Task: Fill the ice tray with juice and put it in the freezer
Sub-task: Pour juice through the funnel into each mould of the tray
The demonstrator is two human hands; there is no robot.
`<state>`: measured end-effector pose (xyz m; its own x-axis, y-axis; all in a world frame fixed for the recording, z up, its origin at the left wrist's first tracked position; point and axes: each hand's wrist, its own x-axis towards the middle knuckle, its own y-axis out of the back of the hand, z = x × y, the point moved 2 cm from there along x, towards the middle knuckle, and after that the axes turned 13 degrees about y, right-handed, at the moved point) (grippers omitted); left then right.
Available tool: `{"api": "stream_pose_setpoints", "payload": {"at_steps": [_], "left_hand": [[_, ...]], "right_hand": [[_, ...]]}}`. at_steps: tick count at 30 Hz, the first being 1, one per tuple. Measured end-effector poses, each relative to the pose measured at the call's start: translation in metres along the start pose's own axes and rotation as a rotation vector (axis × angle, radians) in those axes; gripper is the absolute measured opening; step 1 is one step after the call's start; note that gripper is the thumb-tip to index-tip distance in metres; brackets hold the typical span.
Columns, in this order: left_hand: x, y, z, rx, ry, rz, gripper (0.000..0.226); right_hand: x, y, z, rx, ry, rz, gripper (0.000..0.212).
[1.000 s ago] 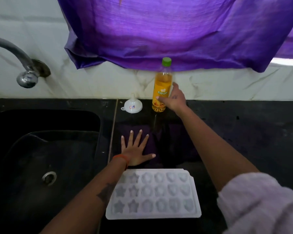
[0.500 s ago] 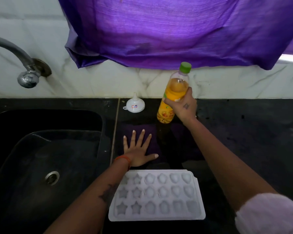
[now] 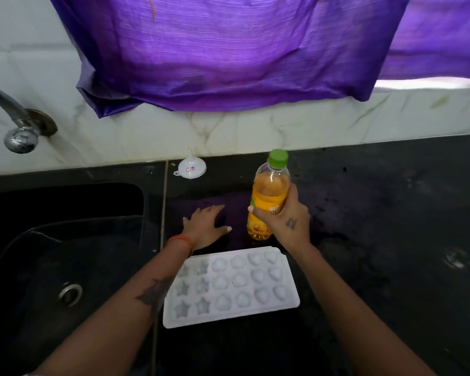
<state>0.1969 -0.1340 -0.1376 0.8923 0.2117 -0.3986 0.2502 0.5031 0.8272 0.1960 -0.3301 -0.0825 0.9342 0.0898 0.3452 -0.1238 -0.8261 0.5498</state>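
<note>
Juice bottle (image 3: 269,196) is gripped round its mid-body by right hand (image 3: 289,221), fingers wrapped on the label; green cap (image 3: 278,158) is still on. Bottle's long axis is near upright, cap pointing up and away twd the wall. Left hand (image 3: 205,226) is laid flat, fingers spread open, on the black tabletop (image 3: 391,226). White ice tray (image 3: 231,287) is set just below both hands, long axis left-right, cavities up, empty.
</note>
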Motion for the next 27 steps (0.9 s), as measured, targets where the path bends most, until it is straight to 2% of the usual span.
{"api": "stream_pose_setpoints", "payload": {"at_steps": [3, 6, 8, 11, 14, 16, 18, 24, 27], "left_hand": [[-0.022, 0.011, 0.027, -0.333, -0.173, -0.029, 0.085], [-0.043, 0.022, 0.057, -0.551, -0.288, -0.070, 0.108], [-0.051, 0.030, 0.075, -0.656, -0.327, -0.079, 0.120], [-0.057, 0.037, 0.096, -0.765, -0.346, -0.042, 0.126], [-0.058, 0.035, 0.112, -0.743, -0.324, 0.104, 0.110], [-0.057, 0.031, 0.116, -0.686, -0.300, 0.212, 0.086], [-0.054, 0.029, 0.115, -0.665, -0.306, 0.258, 0.074], [-0.049, 0.030, 0.110, -0.634, -0.371, 0.285, 0.065], [-0.048, 0.029, 0.108, -0.645, -0.383, 0.297, 0.064]], "right_hand": [[0.002, 0.008, -0.005, 0.085, -0.045, -0.205, 0.081], [0.014, 0.037, -0.016, 0.127, -0.104, -0.401, 0.092], [0.023, 0.062, -0.033, 0.097, -0.103, -0.409, 0.095], [0.041, 0.088, -0.067, -0.081, 0.061, -0.265, 0.075], [0.058, 0.084, -0.095, -0.347, 0.206, -0.212, 0.060], [0.066, 0.074, -0.105, -0.527, 0.237, -0.267, 0.055], [0.069, 0.064, -0.106, -0.654, 0.267, -0.334, 0.049], [0.066, 0.055, -0.103, -0.800, 0.457, -0.368, 0.042], [0.066, 0.065, -0.104, -0.783, 0.586, -0.517, 0.035]]}}
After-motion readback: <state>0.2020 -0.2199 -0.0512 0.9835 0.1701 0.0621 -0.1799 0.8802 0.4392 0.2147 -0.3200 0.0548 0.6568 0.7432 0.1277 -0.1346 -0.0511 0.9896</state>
